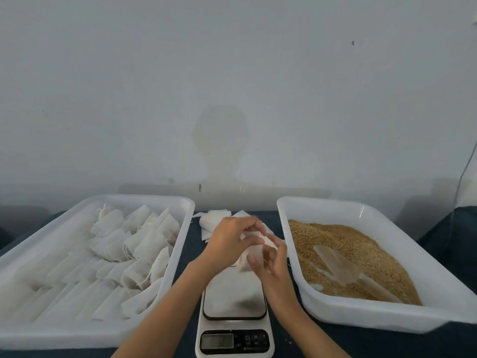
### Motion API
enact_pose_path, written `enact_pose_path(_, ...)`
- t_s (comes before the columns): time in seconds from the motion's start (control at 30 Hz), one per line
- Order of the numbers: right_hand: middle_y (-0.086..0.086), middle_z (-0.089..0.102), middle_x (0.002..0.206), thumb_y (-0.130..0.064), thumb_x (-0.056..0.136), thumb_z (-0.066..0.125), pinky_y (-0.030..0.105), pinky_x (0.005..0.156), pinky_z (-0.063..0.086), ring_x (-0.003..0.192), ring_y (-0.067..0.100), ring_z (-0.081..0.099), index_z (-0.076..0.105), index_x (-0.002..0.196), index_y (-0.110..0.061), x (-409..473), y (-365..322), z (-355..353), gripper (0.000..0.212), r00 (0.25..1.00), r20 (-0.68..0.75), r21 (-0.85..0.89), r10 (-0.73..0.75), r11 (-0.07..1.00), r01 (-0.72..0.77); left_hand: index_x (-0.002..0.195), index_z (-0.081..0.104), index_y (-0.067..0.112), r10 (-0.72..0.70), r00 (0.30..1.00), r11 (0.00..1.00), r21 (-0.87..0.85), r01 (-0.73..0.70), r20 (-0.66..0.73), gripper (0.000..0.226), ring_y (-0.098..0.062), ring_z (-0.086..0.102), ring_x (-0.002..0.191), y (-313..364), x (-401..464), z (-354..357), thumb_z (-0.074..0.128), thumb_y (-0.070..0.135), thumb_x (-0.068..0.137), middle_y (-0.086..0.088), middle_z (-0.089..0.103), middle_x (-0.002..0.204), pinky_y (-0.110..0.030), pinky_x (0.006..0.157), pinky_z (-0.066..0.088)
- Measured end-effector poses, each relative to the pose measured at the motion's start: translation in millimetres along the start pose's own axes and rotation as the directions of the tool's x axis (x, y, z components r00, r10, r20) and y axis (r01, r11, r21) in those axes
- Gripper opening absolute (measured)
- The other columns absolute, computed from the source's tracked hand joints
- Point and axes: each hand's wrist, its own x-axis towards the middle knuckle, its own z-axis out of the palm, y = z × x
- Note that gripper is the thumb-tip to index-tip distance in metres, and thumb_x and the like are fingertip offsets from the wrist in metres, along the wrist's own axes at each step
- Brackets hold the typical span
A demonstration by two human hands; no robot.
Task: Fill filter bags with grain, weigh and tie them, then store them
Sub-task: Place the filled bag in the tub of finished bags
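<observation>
Single head-worn view, close above the counter (271, 218), facing forward and down; far wall (232, 86) fills the upper half.

A plain makeshift packing spot, likely in a home: bare stained wall (232, 99), dark-covered table (191, 244), two white tubs (361, 321), one of bags (129, 244), one of grain (348, 244), a scale (235, 329) between

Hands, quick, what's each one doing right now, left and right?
Left hand: fingers curled, gripping the white filter bag above the scale.
Right hand: pinching the same bag.
</observation>
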Motion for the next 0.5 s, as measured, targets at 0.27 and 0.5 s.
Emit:
enact_pose_path(0.27, 0.019, 0.065, 0.116, -0.012, 0.077, 0.063, 0.042, 0.076, 0.059, 0.106, 0.032, 0.065, 0.053, 0.123, -0.001, -1.7, -53.4, -46.6, 0.048, 0.966, 0.138, 0.722, 0.22, 0.645, -0.25, 0.077, 0.065, 0.027, 0.006, 0.991, 0.91, -0.411, -0.059, -0.131, 0.016, -0.007, 0.051, 0.071, 62.3, 49.6, 17.5, 0.071, 0.013, 0.081, 0.013, 0.063, 0.075, -0.021, 0.069, 0.042)
enact_pose_path(0.5, 0.008, 0.073, 0.096, -0.016, 0.073, 0.072, 0.033, 0.063, 0.059, 0.083, 0.025, 0.072, 0.062, 0.108, -0.015, -9.0, -61.2, -128.4, 0.037, 0.969, -0.18, 0.292, 0.172, 0.95, -0.115, 0.112, 0.049, 0.019, -0.15, 0.984, 0.775, -0.629, 0.057, -0.096, 0.034, -0.003, 0.06, 0.064, 64.9, 53.5, 78.7, 0.068, 0.01, 0.085, -0.001, 0.064, 0.082, -0.014, 0.06, 0.047)
